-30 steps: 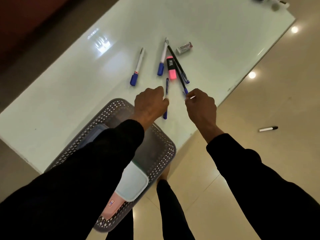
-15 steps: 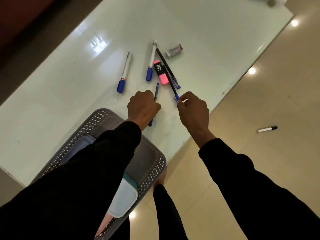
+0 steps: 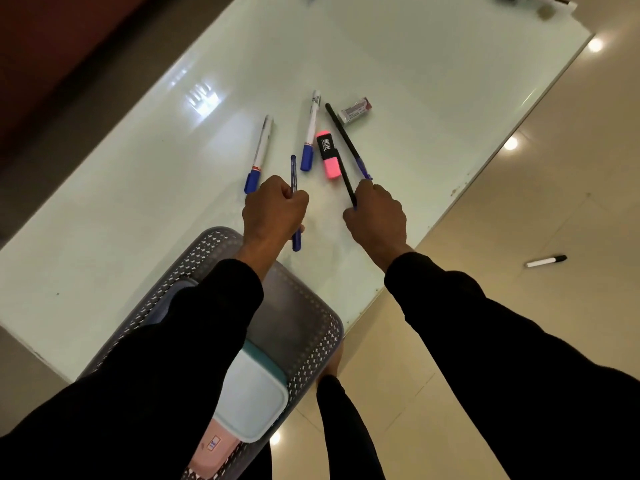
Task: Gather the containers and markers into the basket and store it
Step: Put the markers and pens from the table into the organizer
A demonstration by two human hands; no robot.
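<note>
The left hand (image 3: 273, 211) is clenched around a slim blue pen (image 3: 294, 202), which runs through the fist with its top poking out above the knuckles and its lower end showing below. The right hand (image 3: 375, 216) is closed on the near end of a thin black pen (image 3: 345, 180), whose shaft slants away from the fingers across the edge of a pink highlighter (image 3: 328, 153). Both hands are over the counter (image 3: 104, 209), close to its near edge, and both arms wear black sleeves.

Just beyond the right hand, a long black pen with a blue end (image 3: 346, 142) lies on the counter beside the highlighter. To the left of the highlighter lies a white marker with a blue cap (image 3: 310, 131), and further left, beyond the left hand, a second white marker with a blue cap (image 3: 259, 154). A small eraser in a wrapper (image 3: 355, 109) sits past the pens, towards the far right edge.

The grey perforated basket (image 3: 311, 344) stands at the near edge of the counter, under the left forearm, overhanging the edge. Inside it are a pale teal-lidded container (image 3: 252, 400) and a pink container (image 3: 211, 448); another container shows partly behind the sleeve.

On the floor (image 3: 519, 202) to the right, well apart from the counter, lies a white marker with a black cap (image 3: 545, 261).
</note>
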